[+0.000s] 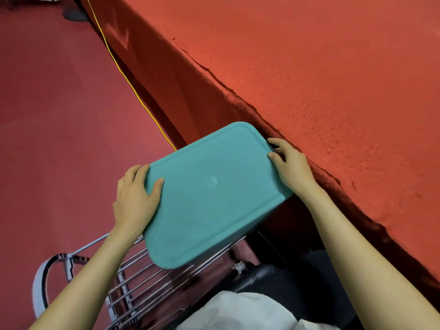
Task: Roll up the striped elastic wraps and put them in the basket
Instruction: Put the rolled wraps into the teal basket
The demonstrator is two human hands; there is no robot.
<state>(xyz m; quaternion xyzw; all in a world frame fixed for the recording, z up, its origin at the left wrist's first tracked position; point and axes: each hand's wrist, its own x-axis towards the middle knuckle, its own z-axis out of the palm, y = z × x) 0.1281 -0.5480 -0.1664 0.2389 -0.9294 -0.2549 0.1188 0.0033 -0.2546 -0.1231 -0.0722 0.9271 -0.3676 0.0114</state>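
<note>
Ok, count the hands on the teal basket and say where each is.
2. The left hand grips the teal basket at its left edge, thumb on its flat face; the right hand holds the far right corner, beside the red surface.

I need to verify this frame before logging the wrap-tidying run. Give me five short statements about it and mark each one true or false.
1. Both hands hold the teal basket. True: the left hand and the right hand grip opposite ends.
2. Striped wraps lie on the red table. False: no wraps are in view.
3. A yellow cable runs along the floor beside the table. True.
4. The basket stands on the table top. False: it is held beside the table's edge, above a metal rack.
5. The basket's open inside faces the camera. False: a closed flat face is turned towards it.
</note>
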